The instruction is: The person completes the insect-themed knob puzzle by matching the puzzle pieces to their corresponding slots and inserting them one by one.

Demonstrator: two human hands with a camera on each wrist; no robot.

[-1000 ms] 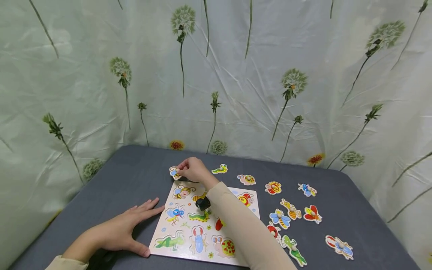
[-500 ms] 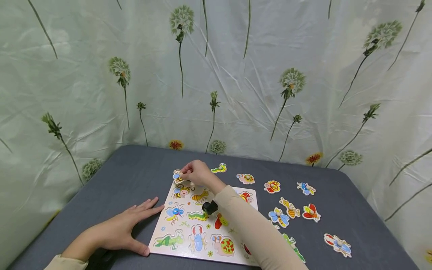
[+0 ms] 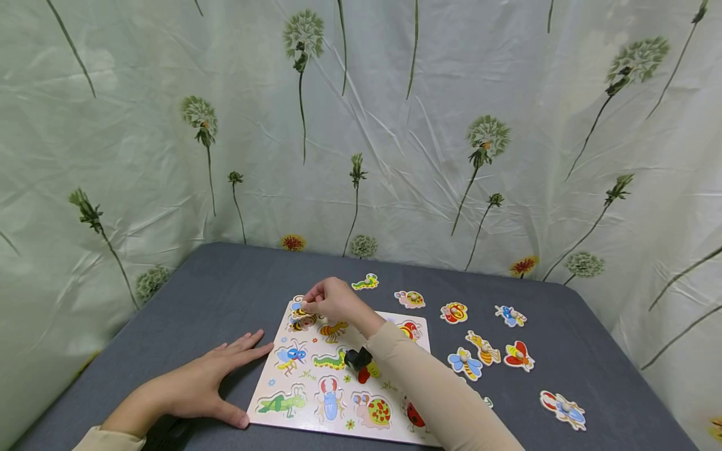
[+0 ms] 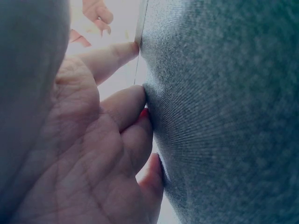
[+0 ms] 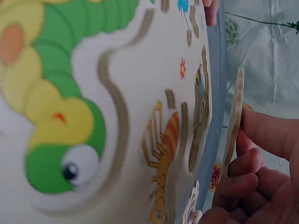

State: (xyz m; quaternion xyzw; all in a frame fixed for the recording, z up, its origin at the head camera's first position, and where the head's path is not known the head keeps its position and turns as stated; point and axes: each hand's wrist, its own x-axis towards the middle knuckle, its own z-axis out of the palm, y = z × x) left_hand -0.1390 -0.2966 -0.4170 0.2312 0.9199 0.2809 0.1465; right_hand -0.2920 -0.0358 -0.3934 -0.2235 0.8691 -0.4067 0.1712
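Observation:
The wooden puzzle board lies on the table, with shallow insect-shaped recesses in it. My right hand pinches a bee puzzle piece with blue wings over the board's far left corner, overlapping the bee recess in the head view. Seen from the right wrist, that piece shows edge-on, tilted, between thumb and fingers. My left hand rests on the table with its fingers spread, index finger and thumb right at the board's left edge. In the left wrist view its fingertips meet the grey cloth.
Several loose knobbed pieces lie behind and right of the board: a caterpillar, a snail, a butterfly and a stag beetle among them. My right sleeve covers the board's right part. A floral curtain hangs behind the table.
My right hand has brought the bee piece from beyond the board's far left corner nearer and slightly right, over the bee recess. My left hand has stayed in place.

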